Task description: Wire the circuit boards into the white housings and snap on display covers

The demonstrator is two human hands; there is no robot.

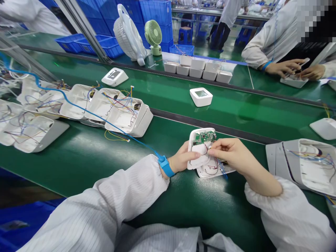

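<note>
My left hand (183, 156) grips a white plastic panel (193, 162) by its left side, thumb across its inner face. A green circuit board (203, 137) is fixed along the panel's upper part. My right hand (228, 152) pinches at a small white piece, perhaps a connector, with thin dark wires near the board's lower edge; the fingertips partly hide it. Beneath both hands a white plastic housing (203, 173) with red, black and blue wires rests on the green bench, partly covered by the panel.
White open housings with loose wires (128, 115) crowd the left bench; a larger housing (285, 164) lies right. Finished-looking white units (201, 97) sit on the green conveyor. A blue wrist-strap cord (105, 122) crosses the bench. Opposite, a co-worker's hands (296, 70) handle a part near fans (153, 33).
</note>
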